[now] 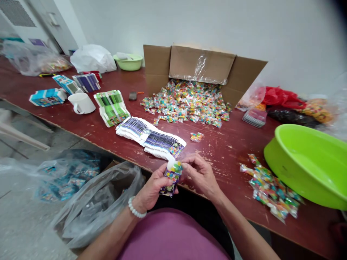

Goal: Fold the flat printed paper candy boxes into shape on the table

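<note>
My left hand, with a beaded bracelet on its wrist, holds a small purple printed box upright at the table's front edge. Colourful candy in clear wrap shows at the box's open top, beside a white flap. My right hand has its fingers pinched at the candy's right side. Just beyond the hands lies a row of flat purple boxes. A single candy packet rests behind them on the red table.
An open cardboard box spills many candy packets. More packets lie by a green basin at right. Green flat boxes and a white mug stand left; plastic bags hang below.
</note>
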Demonstrator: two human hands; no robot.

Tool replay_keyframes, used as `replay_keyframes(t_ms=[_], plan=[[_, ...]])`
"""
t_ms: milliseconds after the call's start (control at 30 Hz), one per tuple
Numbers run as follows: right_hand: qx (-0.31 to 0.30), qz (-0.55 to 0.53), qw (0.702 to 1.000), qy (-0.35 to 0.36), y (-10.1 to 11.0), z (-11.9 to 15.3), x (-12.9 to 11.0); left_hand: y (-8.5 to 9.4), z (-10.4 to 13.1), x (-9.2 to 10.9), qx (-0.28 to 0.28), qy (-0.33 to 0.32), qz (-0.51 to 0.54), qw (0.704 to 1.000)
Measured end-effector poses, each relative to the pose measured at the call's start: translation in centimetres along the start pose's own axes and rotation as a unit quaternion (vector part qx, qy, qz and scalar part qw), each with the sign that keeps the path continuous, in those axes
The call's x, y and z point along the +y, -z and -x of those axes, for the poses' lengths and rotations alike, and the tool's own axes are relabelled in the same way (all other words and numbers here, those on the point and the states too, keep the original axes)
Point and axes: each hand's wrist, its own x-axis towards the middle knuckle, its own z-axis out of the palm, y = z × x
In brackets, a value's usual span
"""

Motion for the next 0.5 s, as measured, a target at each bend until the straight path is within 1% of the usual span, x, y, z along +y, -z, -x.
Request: replay_keyframes(t_ms=[100, 167, 267, 333, 433, 467, 500], plan=[[-0.013, 0.114, 0.988, 0.107, -0.1, -0.3, -0.4, 0.1, 0.2, 0.1, 0.014, -0.015, -0.068, 0.997], [-0.049, 0.168, 0.973, 0.149, 0.2, -0.7, -0.8, 0.4, 0.4, 0.2, 0.017, -0.012, -0.095, 0.995], [-0.101, 0.202, 0.959, 0.169, 0.7, -1.2, -1.5, 0.8, 0.5, 0.4, 0.020, 0.000, -0.096, 0.995], [-0.112, 0.222, 0.954, 0.170, 0.7, -1.3, -1.8, 0.9, 0.5, 0.4, 0.021, 0.000, -0.088, 0.996], [-0.131, 0.265, 0.938, 0.179, 0.2, -1.3, -2.0, 0.6, 0.4, 0.2, 0.009, -0.011, -0.074, 0.997], [-0.141, 0.266, 0.936, 0.183, -0.1, -1.3, -2.0, 0.5, 0.3, 0.1, 0.009, -0.011, -0.063, 0.998], [-0.146, 0.251, 0.940, 0.180, -0.3, -1.3, -2.0, 0.5, 0.2, 0.1, 0.016, -0.008, -0.047, 0.999]])
